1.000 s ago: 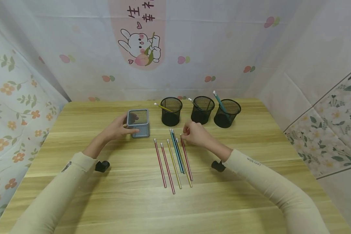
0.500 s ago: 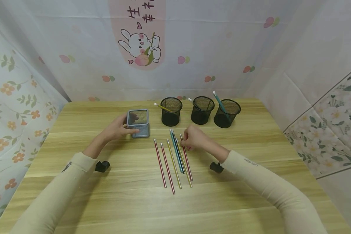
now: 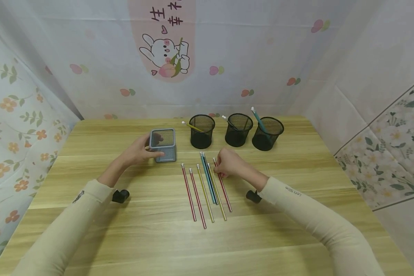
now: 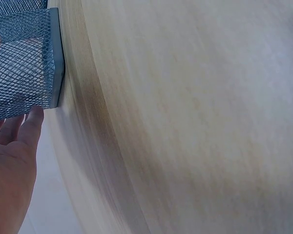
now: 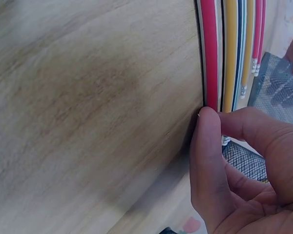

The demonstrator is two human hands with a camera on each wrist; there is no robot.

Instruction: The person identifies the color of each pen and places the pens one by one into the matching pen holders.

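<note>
My left hand holds a square grey mesh pen holder that stands on the table, thumb at its front and the other fingers at its left side. In the left wrist view its fingertips touch the mesh wall. Between thumb and forefinger, my right hand pinches the rightmost red pencil near its eraser end. This pencil lies along the table, slightly apart from the others. To its left lie two yellow pencils, teal and dark pencils close together, and two more red pencils.
Three round black mesh cups stand behind the pencils: the left cup with a yellow pencil, the middle cup with a dark one, the right cup with a teal one. A patterned curtain hangs behind the wooden table.
My right hand has come down slightly onto the rightmost red pencil and taken hold of it. The pencil's lower end has swung a little right. My left hand and the pen holder have stayed put.
</note>
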